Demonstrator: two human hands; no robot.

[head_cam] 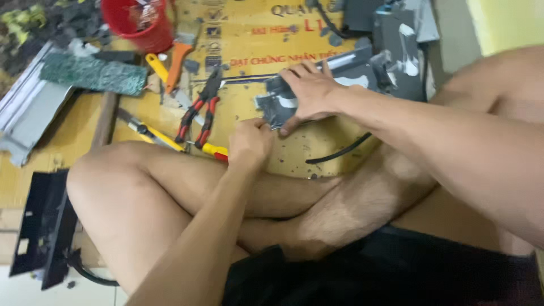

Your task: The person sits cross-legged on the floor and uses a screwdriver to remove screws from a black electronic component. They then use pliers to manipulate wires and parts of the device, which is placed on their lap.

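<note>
I sit cross-legged on the floor in front of a yellow printed board [249, 42]. My right hand [311, 92] presses flat on a dark grey part with white smears [273, 105], fingers spread over its top edge. My left hand [249, 144] is closed in a fist just below that part, at its lower left corner. A tool with a yellow and red handle [217, 151] sticks out to the left of the fist. Its tip is hidden by my fingers.
Red-and-black pliers [198, 113], a yellow utility knife [148, 135], an orange-handled brush [178, 54], a green roller [93, 73] and a red bucket [139, 24] lie to the left. A black cable [340, 152], more grey parts [396, 45], a black bracket [44, 226].
</note>
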